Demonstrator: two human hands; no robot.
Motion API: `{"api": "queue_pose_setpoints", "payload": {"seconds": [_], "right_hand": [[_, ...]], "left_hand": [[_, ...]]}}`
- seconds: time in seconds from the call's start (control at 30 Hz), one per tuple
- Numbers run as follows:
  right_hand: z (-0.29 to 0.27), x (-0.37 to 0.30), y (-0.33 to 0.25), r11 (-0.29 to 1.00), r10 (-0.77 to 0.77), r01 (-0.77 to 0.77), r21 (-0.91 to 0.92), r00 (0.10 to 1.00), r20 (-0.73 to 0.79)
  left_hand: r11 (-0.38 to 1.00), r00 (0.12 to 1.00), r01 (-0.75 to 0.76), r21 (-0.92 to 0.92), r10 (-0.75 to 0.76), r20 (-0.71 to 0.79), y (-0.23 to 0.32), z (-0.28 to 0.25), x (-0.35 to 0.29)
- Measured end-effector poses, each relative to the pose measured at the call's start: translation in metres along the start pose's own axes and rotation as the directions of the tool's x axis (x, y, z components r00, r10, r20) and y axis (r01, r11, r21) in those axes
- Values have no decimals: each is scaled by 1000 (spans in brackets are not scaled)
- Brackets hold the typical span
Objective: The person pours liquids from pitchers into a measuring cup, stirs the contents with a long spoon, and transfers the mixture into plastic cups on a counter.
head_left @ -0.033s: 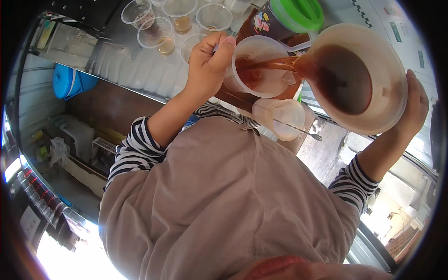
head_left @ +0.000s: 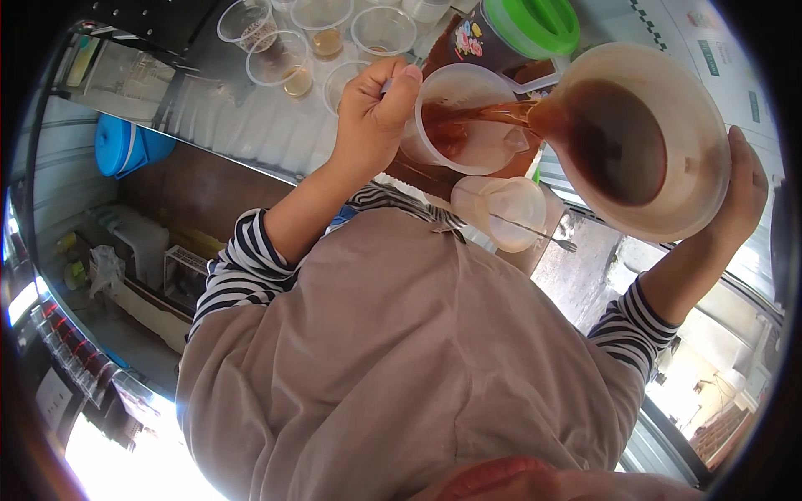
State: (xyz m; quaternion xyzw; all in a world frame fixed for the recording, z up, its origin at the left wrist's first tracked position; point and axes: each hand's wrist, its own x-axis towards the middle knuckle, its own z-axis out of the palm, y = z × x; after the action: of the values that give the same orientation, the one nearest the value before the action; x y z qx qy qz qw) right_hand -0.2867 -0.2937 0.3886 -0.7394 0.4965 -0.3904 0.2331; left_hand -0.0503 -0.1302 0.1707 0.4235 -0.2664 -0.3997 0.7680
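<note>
My left hand (head_left: 380, 108) is closed round the handle of a translucent white plastic jug (head_left: 468, 79), holding it with its mouth facing up. My right hand (head_left: 739, 192) grips the far right side of a larger translucent pitcher (head_left: 697, 142), tilted to the left. From its spout a stream of reddish-brown liquid (head_left: 501, 113) runs into the jug, where more of it pools. Dark brown liquid (head_left: 622, 146) still lies in the pitcher. Just below the jug, a long twisted bar spoon (head_left: 535, 230) with a forked end rests across a translucent cup (head_left: 468, 200).
Several clear plastic cups (head_left: 383, 32) with a little brown contents stand at the back left of the metal counter (head_left: 242, 125). A dark flowered pitcher with a green lid (head_left: 535, 25) stands behind the jug. A blue bucket (head_left: 125, 146) sits lower left.
</note>
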Motion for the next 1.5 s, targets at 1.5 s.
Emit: {"api": "queue_pose_setpoints", "payload": {"seconds": [1.5], "right_hand": [[-8, -18, 61, 972, 63, -38, 233, 993, -98]], "left_hand": [[848, 914, -242, 471, 363, -182, 92, -68, 8]]}}
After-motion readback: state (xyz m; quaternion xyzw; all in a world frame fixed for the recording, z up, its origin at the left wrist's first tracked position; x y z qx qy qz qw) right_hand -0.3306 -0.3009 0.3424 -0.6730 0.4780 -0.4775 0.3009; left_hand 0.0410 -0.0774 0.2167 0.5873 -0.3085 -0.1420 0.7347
